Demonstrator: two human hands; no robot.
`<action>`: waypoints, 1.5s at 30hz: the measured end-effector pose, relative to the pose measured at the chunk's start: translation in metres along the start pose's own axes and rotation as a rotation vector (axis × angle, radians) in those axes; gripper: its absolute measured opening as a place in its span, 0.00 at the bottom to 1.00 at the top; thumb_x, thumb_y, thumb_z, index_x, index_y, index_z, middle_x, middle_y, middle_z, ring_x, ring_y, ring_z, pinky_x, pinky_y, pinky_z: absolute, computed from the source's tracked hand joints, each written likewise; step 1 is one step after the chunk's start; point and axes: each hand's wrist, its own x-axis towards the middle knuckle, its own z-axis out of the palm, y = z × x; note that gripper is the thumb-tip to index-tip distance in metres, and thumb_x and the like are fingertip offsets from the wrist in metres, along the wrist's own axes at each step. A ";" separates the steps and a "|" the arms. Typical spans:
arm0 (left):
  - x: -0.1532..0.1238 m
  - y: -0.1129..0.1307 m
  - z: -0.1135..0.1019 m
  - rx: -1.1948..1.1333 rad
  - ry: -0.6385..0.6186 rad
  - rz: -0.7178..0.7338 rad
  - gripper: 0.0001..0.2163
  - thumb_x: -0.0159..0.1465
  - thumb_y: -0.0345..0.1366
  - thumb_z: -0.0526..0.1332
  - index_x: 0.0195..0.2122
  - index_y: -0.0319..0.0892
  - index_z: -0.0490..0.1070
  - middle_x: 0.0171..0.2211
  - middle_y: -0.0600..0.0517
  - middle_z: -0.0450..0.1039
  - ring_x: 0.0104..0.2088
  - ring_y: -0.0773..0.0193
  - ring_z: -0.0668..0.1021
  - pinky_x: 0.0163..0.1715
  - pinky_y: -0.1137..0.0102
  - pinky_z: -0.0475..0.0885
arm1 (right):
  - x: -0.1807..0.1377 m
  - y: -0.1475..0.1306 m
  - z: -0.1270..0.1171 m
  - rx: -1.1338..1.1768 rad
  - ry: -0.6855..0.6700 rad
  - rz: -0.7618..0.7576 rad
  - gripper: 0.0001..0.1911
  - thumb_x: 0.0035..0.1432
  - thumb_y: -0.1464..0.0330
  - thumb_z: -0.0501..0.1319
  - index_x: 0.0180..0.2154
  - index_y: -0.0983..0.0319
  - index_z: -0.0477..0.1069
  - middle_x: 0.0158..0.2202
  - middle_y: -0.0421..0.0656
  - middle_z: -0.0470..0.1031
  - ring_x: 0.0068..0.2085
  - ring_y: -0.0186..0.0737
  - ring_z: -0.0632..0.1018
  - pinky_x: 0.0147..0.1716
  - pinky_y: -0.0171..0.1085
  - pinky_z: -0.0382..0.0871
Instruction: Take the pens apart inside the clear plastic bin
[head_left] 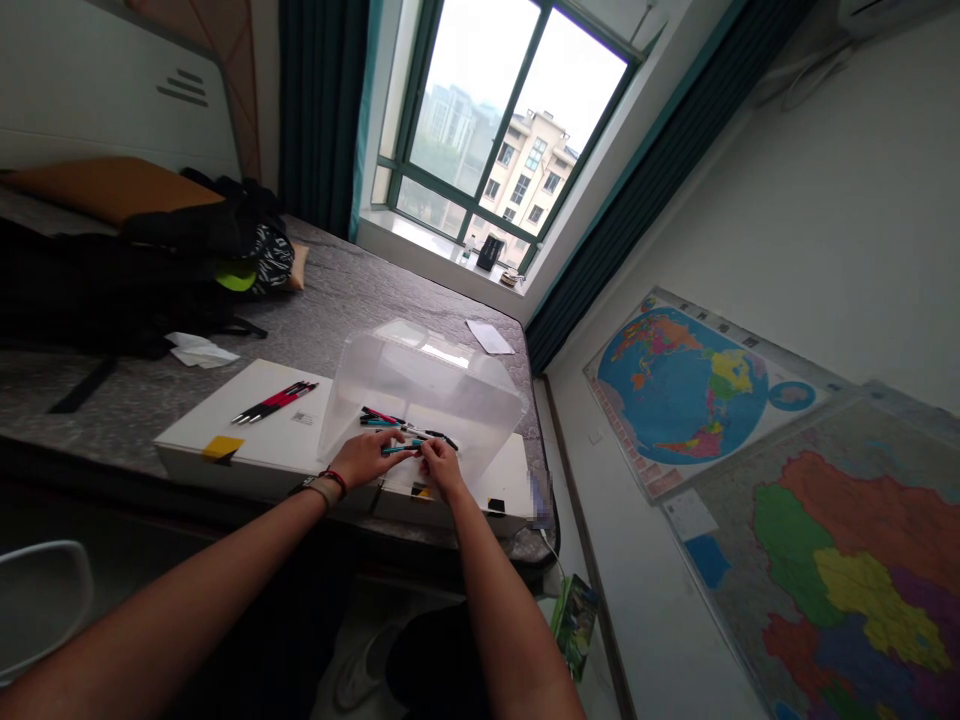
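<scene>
My left hand (pixel 366 458) and my right hand (pixel 441 466) meet at the near edge of a white flat box (pixel 255 445) on the bed. Together they pinch a teal pen (pixel 401 447) that lies between their fingertips. Just beyond it several pens (pixel 390 420), teal, red and black, lie at the mouth of a clear plastic bin (pixel 427 385) tipped on its side. A separate bunch of red and black pens (pixel 274 402) rests on the white box to the left. A red and grey band circles my left wrist.
The bed's grey mattress (pixel 337 300) carries a black bag and clothes (pixel 150 270) at the left, crumpled tissue (pixel 199 350) and a paper slip (pixel 489 337). A window is beyond. Maps (pixel 705 390) hang on the right wall. A white chair (pixel 41 600) stands lower left.
</scene>
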 end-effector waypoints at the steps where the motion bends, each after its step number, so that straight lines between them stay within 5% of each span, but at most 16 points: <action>1: 0.000 0.000 0.001 0.005 0.003 -0.003 0.23 0.61 0.60 0.54 0.44 0.50 0.75 0.33 0.52 0.79 0.33 0.59 0.79 0.31 0.71 0.65 | 0.000 0.000 0.000 0.001 -0.003 -0.002 0.16 0.54 0.54 0.60 0.29 0.61 0.69 0.29 0.41 0.77 0.21 0.31 0.69 0.21 0.31 0.64; 9: -0.002 0.002 -0.001 0.057 -0.028 0.047 0.25 0.68 0.55 0.44 0.36 0.50 0.78 0.32 0.49 0.79 0.36 0.58 0.78 0.32 0.69 0.65 | -0.003 -0.002 -0.001 0.015 0.011 -0.014 0.15 0.53 0.55 0.62 0.32 0.61 0.72 0.29 0.41 0.77 0.22 0.32 0.69 0.23 0.32 0.65; 16: -0.003 0.003 0.002 0.075 0.022 0.026 0.24 0.62 0.62 0.51 0.39 0.48 0.74 0.29 0.50 0.76 0.31 0.59 0.77 0.30 0.70 0.64 | -0.003 -0.002 -0.001 0.073 0.020 -0.014 0.13 0.53 0.57 0.63 0.34 0.61 0.72 0.28 0.40 0.77 0.21 0.33 0.70 0.23 0.33 0.66; 32: -0.004 0.004 0.001 0.071 0.007 0.069 0.24 0.68 0.55 0.46 0.30 0.48 0.77 0.30 0.49 0.77 0.34 0.59 0.77 0.34 0.69 0.63 | -0.006 -0.009 -0.002 0.106 0.040 0.009 0.14 0.52 0.59 0.64 0.37 0.62 0.74 0.29 0.41 0.77 0.22 0.31 0.69 0.24 0.33 0.65; 39: -0.005 0.006 0.001 0.118 0.036 0.065 0.23 0.65 0.59 0.50 0.41 0.47 0.74 0.30 0.50 0.77 0.32 0.58 0.77 0.30 0.69 0.63 | -0.006 -0.009 -0.002 0.146 0.048 0.014 0.15 0.50 0.60 0.65 0.36 0.63 0.74 0.26 0.39 0.75 0.21 0.30 0.68 0.23 0.32 0.64; 45: -0.005 0.006 0.002 0.152 0.027 0.127 0.22 0.68 0.55 0.47 0.36 0.47 0.73 0.31 0.49 0.76 0.33 0.60 0.76 0.31 0.70 0.62 | -0.004 -0.005 -0.002 0.158 0.062 -0.003 0.14 0.50 0.60 0.65 0.36 0.63 0.75 0.26 0.39 0.75 0.21 0.30 0.68 0.22 0.31 0.63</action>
